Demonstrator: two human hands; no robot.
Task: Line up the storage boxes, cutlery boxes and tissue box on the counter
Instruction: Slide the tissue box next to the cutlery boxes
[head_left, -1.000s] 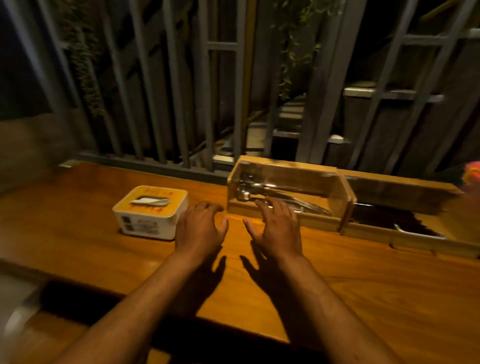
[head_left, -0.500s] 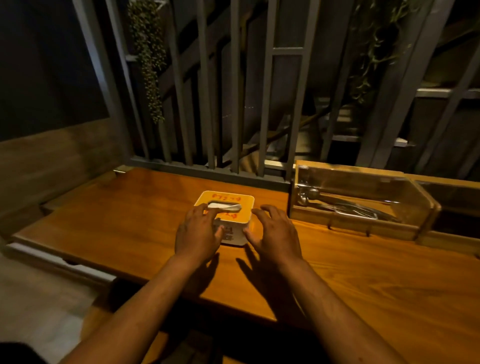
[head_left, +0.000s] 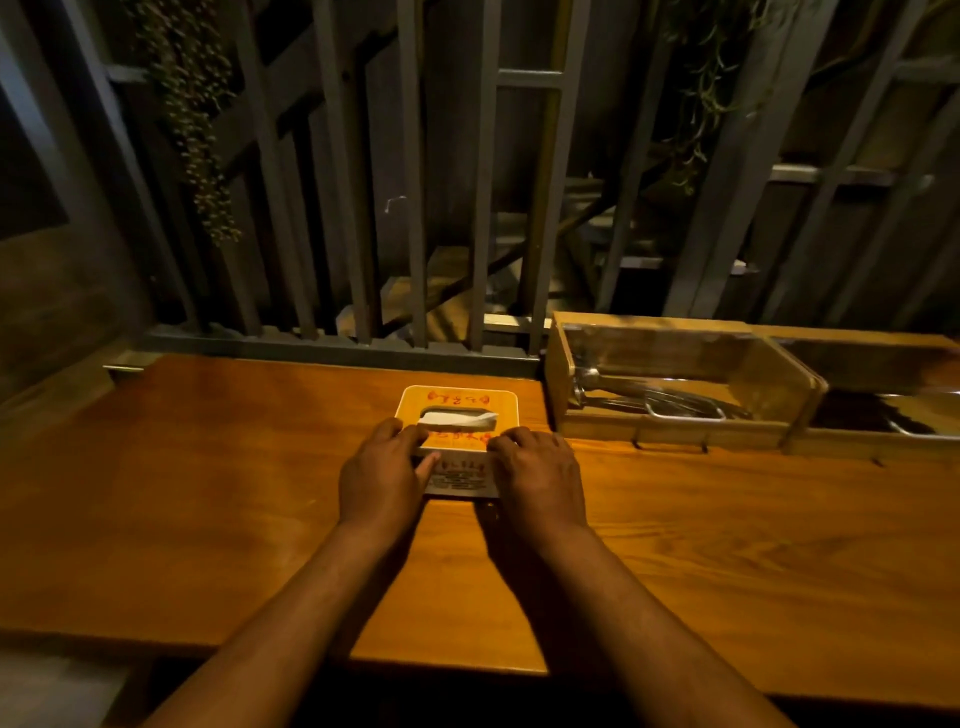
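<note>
On the wooden counter, dead centre, the tissue box is sitting with both hands clamping it: left hand gripping its 9 o'clock side, right hand its 3 o'clock side. Cutlery boxes are lying near, out at 2 o'clock.

A wooden counter glows orange under warm, dim light, its grain showing. Along its far edge runs a grey rail carrying upright grey slats. Trailing plants hang at the upper left and upper right. Left of the counter stands a dark wall. Beyond the slats are pale steps in gloom.
</note>
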